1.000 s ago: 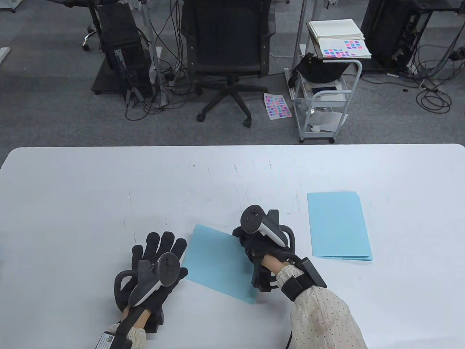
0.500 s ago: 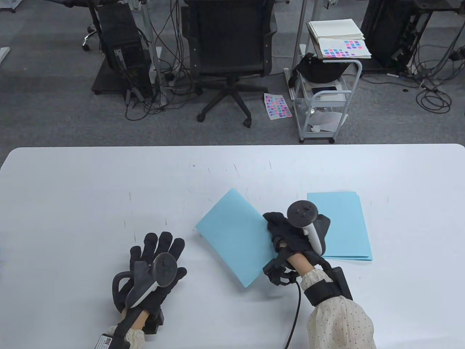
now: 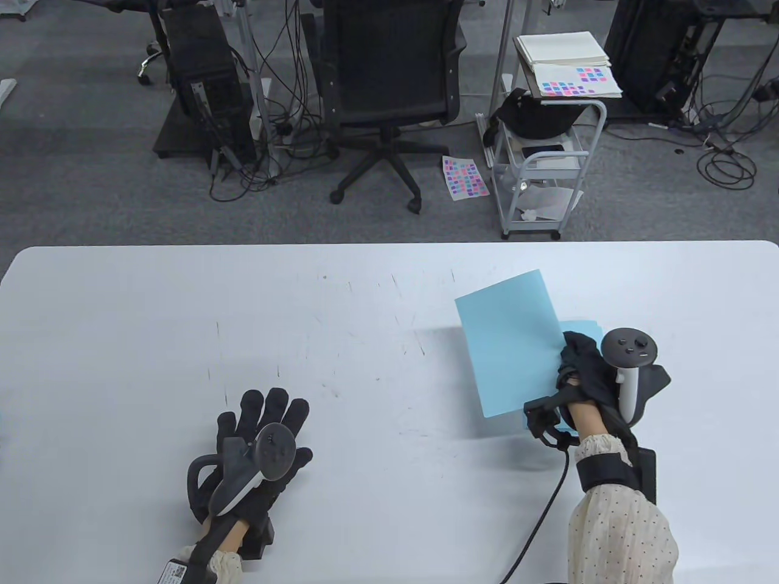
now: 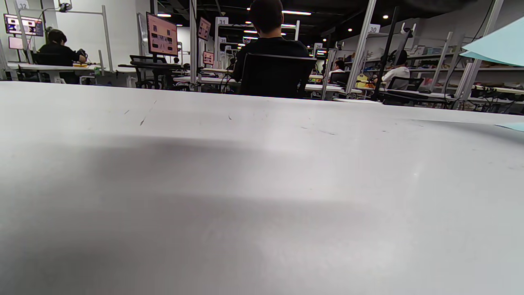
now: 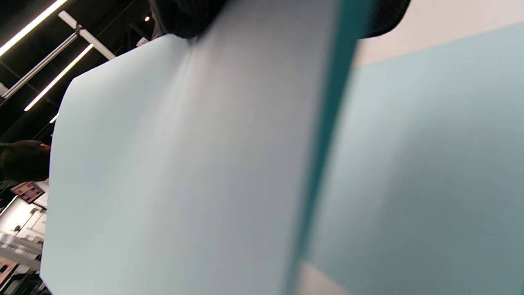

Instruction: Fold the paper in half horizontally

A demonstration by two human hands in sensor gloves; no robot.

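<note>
Of the two hands, the left (image 3: 261,438) lies flat with fingers spread, the right (image 3: 587,371) pinches, raised.

The left hand (image 3: 263,439) lay flat on the surface (image 3: 122,340) at seven o'clock, while the right hand (image 3: 587,371) at four o'clock held the folded paper (image 3: 514,340) above the paper stack (image 3: 584,325).

1. A white tabletop (image 3: 122,316) with rounded far corners, scuffed with small dark marks.
2. The left hand (image 3: 258,447) rests flat on it near the front.
3. A stack of light blue sheets (image 3: 587,325) lies on the right, mostly hidden.
</note>
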